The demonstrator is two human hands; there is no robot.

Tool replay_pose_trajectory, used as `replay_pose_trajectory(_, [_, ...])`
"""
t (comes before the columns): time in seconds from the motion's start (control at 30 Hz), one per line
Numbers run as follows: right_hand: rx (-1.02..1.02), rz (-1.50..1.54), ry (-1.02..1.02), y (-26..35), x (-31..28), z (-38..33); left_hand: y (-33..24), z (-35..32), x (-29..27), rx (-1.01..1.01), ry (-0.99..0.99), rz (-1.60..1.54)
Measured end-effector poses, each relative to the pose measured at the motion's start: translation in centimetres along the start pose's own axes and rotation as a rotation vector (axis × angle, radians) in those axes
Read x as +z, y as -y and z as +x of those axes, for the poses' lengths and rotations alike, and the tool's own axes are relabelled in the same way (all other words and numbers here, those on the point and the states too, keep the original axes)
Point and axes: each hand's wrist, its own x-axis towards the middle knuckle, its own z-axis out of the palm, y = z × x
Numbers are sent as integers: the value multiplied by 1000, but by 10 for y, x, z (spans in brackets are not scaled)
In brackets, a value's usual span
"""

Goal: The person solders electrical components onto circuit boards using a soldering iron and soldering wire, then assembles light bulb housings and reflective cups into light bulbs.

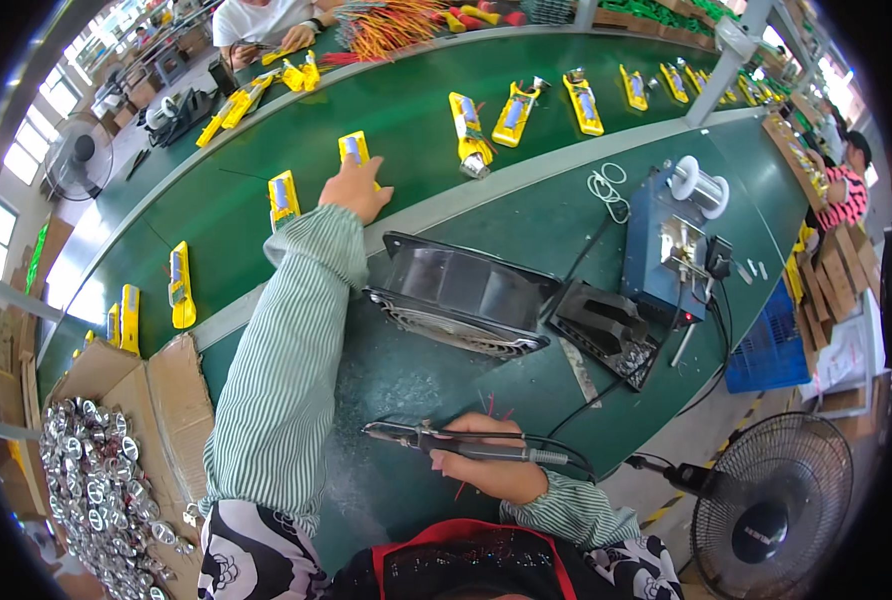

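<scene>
My left hand (358, 190) reaches far forward over the green conveyor belt, thumb and fingers apart. Its fingertips are at a yellow plastic housing (354, 147) with a pale cylindrical part inside; whether they press on it is hidden. A similar housing (284, 200) lies just left of that hand. Low over the bench, my right hand (491, 460) is closed around a soldering iron (536, 456), its dark front end pointing left. Thin red wires (504, 412) stick out around the right hand; I cannot tell whether it holds them.
A black box fan (466, 290) and an iron stand (606, 330) sit mid-bench. Behind them is a blue solder-feeding unit (656, 245) with a wire spool (701, 187). A carton of shiny metal parts (181, 390) stands left, a floor fan (771, 510) right. Co-workers sit across the belt.
</scene>
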Motion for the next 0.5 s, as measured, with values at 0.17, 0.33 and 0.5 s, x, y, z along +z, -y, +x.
replay_pose_trajectory(0.17, [-17,-71,-27,-3,2,-5,27,-43,-11,115,-80,-69])
replay_pose_trajectory(0.33, [-138,-75,-47,0,3,-9,32,-151,-46,171,-53,-26])
replay_pose_trajectory(0.5, [-156,-9,-107,2,12,-20,-1,-286,-89,130,24,-58])
